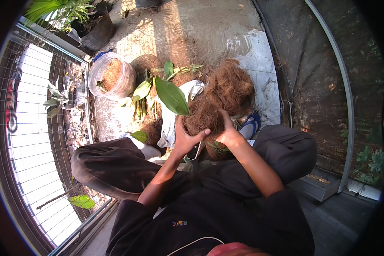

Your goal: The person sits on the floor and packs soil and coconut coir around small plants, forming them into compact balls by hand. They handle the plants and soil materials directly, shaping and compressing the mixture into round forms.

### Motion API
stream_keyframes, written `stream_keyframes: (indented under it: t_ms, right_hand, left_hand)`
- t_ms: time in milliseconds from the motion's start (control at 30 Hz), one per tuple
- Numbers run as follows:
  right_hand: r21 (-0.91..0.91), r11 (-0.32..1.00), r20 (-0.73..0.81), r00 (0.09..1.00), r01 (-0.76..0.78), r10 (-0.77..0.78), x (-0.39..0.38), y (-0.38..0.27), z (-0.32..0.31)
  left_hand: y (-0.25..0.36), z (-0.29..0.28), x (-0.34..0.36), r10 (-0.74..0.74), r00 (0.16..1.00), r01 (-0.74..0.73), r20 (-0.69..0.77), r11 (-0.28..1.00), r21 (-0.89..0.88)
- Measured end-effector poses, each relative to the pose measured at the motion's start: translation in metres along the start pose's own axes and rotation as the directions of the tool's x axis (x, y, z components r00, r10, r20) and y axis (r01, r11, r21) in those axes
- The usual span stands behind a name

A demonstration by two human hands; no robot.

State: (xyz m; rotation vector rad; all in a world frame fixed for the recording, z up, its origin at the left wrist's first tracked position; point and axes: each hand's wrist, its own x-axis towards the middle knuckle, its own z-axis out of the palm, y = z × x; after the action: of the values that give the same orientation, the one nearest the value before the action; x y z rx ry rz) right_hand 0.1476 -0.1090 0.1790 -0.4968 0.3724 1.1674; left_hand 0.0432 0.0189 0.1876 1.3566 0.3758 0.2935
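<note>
The left hand (186, 140) and right hand (228, 132) curl their grip around a hairy brown ball (204, 116). A leaf (172, 96) is at its edge, a heap (231, 85) just past it.

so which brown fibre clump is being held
The clump cupped between left hand and right hand; the bigger heap is beyond it to the right, in neither hand.

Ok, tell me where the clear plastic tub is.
In the head view, the clear plastic tub is at the upper left, between the wire mesh panel and the leafy stems, ahead and left of the left hand.
</note>
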Motion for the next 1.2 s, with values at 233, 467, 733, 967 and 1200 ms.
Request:
stream_keyframes:
  t_ms: [233,467,733,967,1200]
  right_hand:
    - [-0.066,0.986,-0.187,0.972,-0.155,0.14,0.003,-0.002,0.0]
    - [-0.093,0.97,0.067,0.971,-0.223,0.23,0.014,0.009,-0.017]
    - [-0.054,0.959,-0.202,0.944,-0.277,0.261,0.009,0.011,-0.017]
    - [-0.384,0.923,-0.289,0.947,0.022,-0.142,0.002,0.021,0.01]
    - [-0.824,0.144,0.194,0.511,0.548,-0.837,-0.007,0.03,0.027]
  left_hand:
    - [0.008,-0.009,0.004,0.037,0.988,-0.032,0.15,0.999,-0.038]
    - [0.022,-0.014,0.005,-0.026,0.969,0.028,0.245,1.0,-0.005]
    - [-0.006,-0.004,-0.009,-0.112,0.993,0.115,0.036,0.988,-0.106]
    - [-0.009,-0.016,-0.001,-0.473,0.88,0.346,0.042,0.578,-0.739]
    - [-0.012,-0.026,0.005,-0.444,0.891,0.25,0.098,0.299,-0.921]
